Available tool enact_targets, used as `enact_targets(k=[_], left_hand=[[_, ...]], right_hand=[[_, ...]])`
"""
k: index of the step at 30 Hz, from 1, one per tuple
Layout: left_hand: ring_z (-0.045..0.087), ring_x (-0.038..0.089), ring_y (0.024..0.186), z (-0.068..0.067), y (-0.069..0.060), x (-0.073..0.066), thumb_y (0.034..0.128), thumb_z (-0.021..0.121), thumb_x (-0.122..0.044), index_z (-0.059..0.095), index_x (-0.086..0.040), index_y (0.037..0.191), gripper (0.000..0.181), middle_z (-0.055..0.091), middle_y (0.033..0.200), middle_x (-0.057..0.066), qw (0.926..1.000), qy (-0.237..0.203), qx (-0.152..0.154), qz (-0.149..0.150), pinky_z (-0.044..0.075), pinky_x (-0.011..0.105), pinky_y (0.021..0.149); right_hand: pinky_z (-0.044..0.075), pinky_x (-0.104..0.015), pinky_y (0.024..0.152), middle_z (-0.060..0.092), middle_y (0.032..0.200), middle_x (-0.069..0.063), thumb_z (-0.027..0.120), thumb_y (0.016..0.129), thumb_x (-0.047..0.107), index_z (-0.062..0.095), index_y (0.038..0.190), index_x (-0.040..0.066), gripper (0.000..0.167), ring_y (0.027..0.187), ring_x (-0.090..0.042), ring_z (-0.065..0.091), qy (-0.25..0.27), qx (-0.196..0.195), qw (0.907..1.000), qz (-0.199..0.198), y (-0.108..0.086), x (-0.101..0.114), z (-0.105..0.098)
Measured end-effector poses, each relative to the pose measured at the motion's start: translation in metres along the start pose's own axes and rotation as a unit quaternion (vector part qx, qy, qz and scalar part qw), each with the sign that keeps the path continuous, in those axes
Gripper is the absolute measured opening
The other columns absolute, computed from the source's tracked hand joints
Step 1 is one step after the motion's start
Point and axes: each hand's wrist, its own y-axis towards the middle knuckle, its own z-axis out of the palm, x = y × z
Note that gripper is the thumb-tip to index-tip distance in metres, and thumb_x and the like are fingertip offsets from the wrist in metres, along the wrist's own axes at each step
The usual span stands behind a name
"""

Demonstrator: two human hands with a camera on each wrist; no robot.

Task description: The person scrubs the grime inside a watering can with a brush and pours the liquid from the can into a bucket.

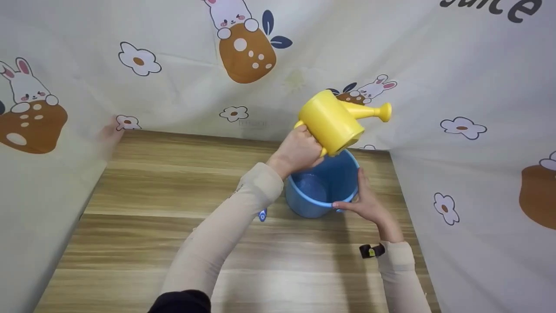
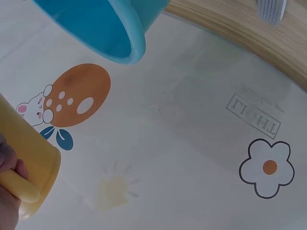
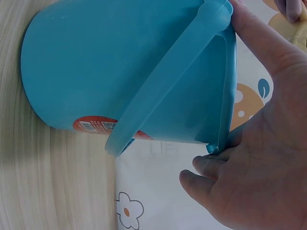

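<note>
My left hand grips the handle of a yellow watering can, held raised above the back of a blue bucket. The can is tilted, its spout pointing right past the rim. In the left wrist view, the watering can shows only in part at the left edge. The bucket stands upright, with its mouth toward the head camera. My right hand holds the bucket's rim at the near right, thumb on the front and fingers along the side. The bucket's handle hangs down against its outer wall.
Wood-patterned surface lies beneath the bucket. Pale printed sheeting rises at the back and both sides, close behind the bucket. A small blue-and-white object shows beside my left sleeve. The left wrist view has a grey bristled piece.
</note>
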Motion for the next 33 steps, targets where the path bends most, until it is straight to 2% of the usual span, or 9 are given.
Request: enact_targets(k=[2, 5, 8, 12, 15, 23, 26, 29, 33], left_hand=[[0.067, 0.015, 0.077, 0.000, 0.000, 0.000, 0.0948, 0.057, -0.041, 0.072, -0.014, 0.078, 0.035, 0.071, 0.075, 0.000, 1.0000, -0.001, 0.003, 0.000, 0.050, 0.030, 0.081], [0.067, 0.015, 0.078, 0.000, 0.000, -0.001, 0.0947, 0.057, -0.041, 0.072, -0.014, 0.078, 0.035, 0.072, 0.075, 0.000, 1.0000, -0.001, 0.008, 0.000, 0.050, 0.030, 0.081], [0.067, 0.015, 0.077, -0.001, 0.000, -0.001, 0.0951, 0.057, -0.041, 0.071, -0.014, 0.077, 0.036, 0.071, 0.073, -0.001, 0.9998, -0.003, 0.019, 0.002, 0.050, 0.030, 0.080], [0.066, 0.016, 0.075, -0.001, -0.001, -0.001, 0.0957, 0.056, -0.042, 0.070, -0.013, 0.076, 0.038, 0.070, 0.071, 0.000, 0.9994, -0.010, 0.032, 0.004, 0.050, 0.031, 0.080], [0.066, 0.016, 0.074, -0.001, -0.001, -0.001, 0.0960, 0.055, -0.043, 0.069, -0.013, 0.075, 0.040, 0.069, 0.070, 0.000, 0.9992, -0.012, 0.038, 0.002, 0.050, 0.032, 0.080], [0.068, 0.018, 0.076, 0.001, -0.004, -0.001, 0.0934, 0.058, -0.043, 0.070, -0.012, 0.073, 0.038, 0.071, 0.070, 0.001, 0.9987, -0.026, 0.043, -0.011, 0.049, 0.033, 0.078], [0.068, 0.018, 0.075, 0.002, -0.005, -0.001, 0.0936, 0.058, -0.042, 0.069, -0.012, 0.072, 0.039, 0.070, 0.069, 0.002, 0.9983, -0.030, 0.048, -0.012, 0.049, 0.033, 0.077], [0.068, 0.017, 0.075, 0.002, -0.006, -0.001, 0.0941, 0.056, -0.042, 0.068, -0.013, 0.071, 0.039, 0.069, 0.069, 0.001, 0.9979, -0.036, 0.053, -0.015, 0.049, 0.033, 0.078], [0.068, 0.017, 0.076, 0.002, -0.007, 0.000, 0.0941, 0.057, -0.042, 0.067, -0.013, 0.071, 0.039, 0.068, 0.068, 0.001, 0.9966, -0.050, 0.061, -0.021, 0.049, 0.033, 0.078]], right_hand=[[0.016, -0.069, 0.117, 0.002, 0.165, -0.022, 0.087, 0.076, 0.020, -0.008, 0.158, 0.006, 0.126, 0.151, -0.046, 0.011, 0.000, -0.002, 1.0000, -0.003, 0.000, 0.001, 0.000], [0.015, -0.070, 0.116, 0.001, 0.164, -0.027, 0.085, 0.077, 0.013, -0.007, 0.157, 0.001, 0.123, 0.150, -0.049, 0.010, 0.005, -0.001, 1.0000, -0.004, -0.004, 0.016, -0.001], [0.016, -0.070, 0.115, 0.001, 0.164, -0.027, 0.085, 0.076, 0.012, -0.008, 0.157, 0.001, 0.124, 0.150, -0.049, 0.010, 0.005, 0.000, 1.0000, -0.003, -0.004, 0.018, -0.001], [0.017, -0.070, 0.116, 0.000, 0.165, -0.022, 0.087, 0.075, 0.017, -0.009, 0.158, 0.007, 0.127, 0.151, -0.046, 0.011, 0.000, -0.001, 1.0000, -0.002, 0.000, 0.002, 0.000], [0.017, -0.069, 0.116, 0.001, 0.165, -0.023, 0.087, 0.075, 0.016, -0.008, 0.158, 0.007, 0.126, 0.151, -0.046, 0.011, 0.001, -0.003, 1.0000, -0.004, 0.000, 0.003, 0.001], [0.017, -0.072, 0.114, 0.005, 0.160, -0.033, 0.083, 0.076, 0.005, -0.003, 0.157, 0.001, 0.118, 0.145, -0.054, 0.015, 0.025, -0.001, 0.9995, -0.017, -0.009, 0.035, -0.002], [0.018, -0.071, 0.114, 0.005, 0.160, -0.034, 0.082, 0.076, 0.005, -0.003, 0.156, 0.001, 0.117, 0.145, -0.055, 0.015, 0.020, 0.001, 0.9996, -0.020, -0.010, 0.040, -0.003], [0.018, -0.072, 0.114, 0.004, 0.160, -0.033, 0.083, 0.076, 0.006, -0.004, 0.156, 0.000, 0.118, 0.145, -0.054, 0.015, 0.018, -0.002, 0.9996, -0.019, -0.008, 0.034, -0.002], [0.019, -0.072, 0.114, 0.003, 0.162, -0.028, 0.084, 0.076, 0.008, -0.006, 0.157, 0.005, 0.122, 0.146, -0.051, 0.016, 0.018, -0.006, 0.9997, -0.017, -0.002, 0.013, 0.001]])
